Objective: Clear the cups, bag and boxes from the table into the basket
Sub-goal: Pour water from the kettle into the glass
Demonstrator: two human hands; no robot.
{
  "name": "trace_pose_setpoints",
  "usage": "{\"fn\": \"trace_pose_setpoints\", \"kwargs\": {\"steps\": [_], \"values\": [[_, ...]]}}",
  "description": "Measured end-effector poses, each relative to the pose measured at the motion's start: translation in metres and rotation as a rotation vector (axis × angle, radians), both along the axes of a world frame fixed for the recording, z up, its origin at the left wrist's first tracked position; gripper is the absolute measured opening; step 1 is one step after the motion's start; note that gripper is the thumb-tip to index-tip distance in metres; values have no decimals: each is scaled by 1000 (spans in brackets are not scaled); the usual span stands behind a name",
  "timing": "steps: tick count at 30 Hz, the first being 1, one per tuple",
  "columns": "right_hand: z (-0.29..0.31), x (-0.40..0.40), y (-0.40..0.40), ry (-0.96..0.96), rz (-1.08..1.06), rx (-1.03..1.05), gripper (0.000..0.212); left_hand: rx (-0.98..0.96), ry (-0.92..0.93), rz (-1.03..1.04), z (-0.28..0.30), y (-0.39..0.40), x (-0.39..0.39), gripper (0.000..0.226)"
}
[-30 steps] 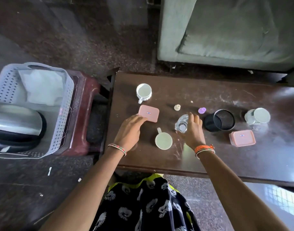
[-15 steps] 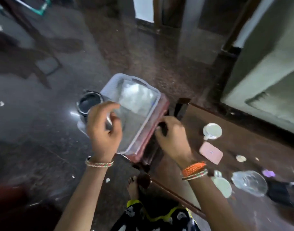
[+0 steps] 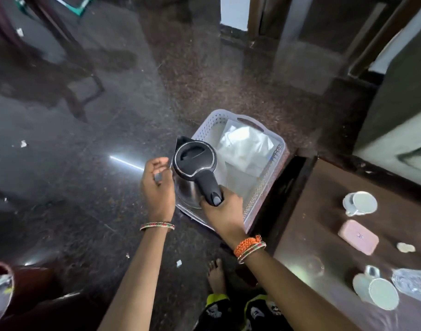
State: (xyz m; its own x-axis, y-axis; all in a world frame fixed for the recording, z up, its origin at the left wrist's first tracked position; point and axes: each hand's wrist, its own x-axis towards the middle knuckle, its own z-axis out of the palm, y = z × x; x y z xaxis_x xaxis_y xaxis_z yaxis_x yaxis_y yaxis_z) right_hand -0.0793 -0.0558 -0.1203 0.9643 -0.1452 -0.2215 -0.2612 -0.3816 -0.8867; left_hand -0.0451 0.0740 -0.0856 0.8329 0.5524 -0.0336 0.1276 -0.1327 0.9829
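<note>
Gripping black handle: right hand (image 3: 220,210) | steel kettle (image 3: 192,173) | left hand (image 3: 157,185) curled, empty | perforated basket (image 3: 264,187)

It was a lived-in room of a home: a polished dark stone floor (image 3: 90,187), a grey sofa (image 3: 400,115) beside a low wooden counter (image 3: 324,223) with mugs (image 3: 362,204), an electric kettle (image 3: 195,168), a doorway beyond.
</note>
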Motion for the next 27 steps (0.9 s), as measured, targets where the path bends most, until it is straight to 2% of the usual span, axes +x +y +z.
{"fn": "trace_pose_setpoints", "kwargs": {"steps": [4, 8, 11, 13, 19, 24, 27], "values": [[7, 18, -8, -61, -82, 77, 27, -44, 15, 28, -6, -8, 8, 21], [45, 33, -36, -161, -183, 270, 28, 15, -135, 26, 12, -28, 19, 23], [85, 35, -69, -275, -201, 332, 30, -72, -260, 3, 38, -51, 29, 25], [112, 34, -101, -335, -219, 327, 33, -123, -280, -35, 53, -76, 34, 21], [145, 2, -217, -424, -288, 241, 37, -217, -179, -279, 62, -179, 18, 21], [133, -63, -337, -405, -352, 134, 41, -265, -66, -477, 31, -294, -31, 21], [125, -115, -408, -343, -419, 57, 40, -200, 27, -620, 7, -368, -72, 22]]}}
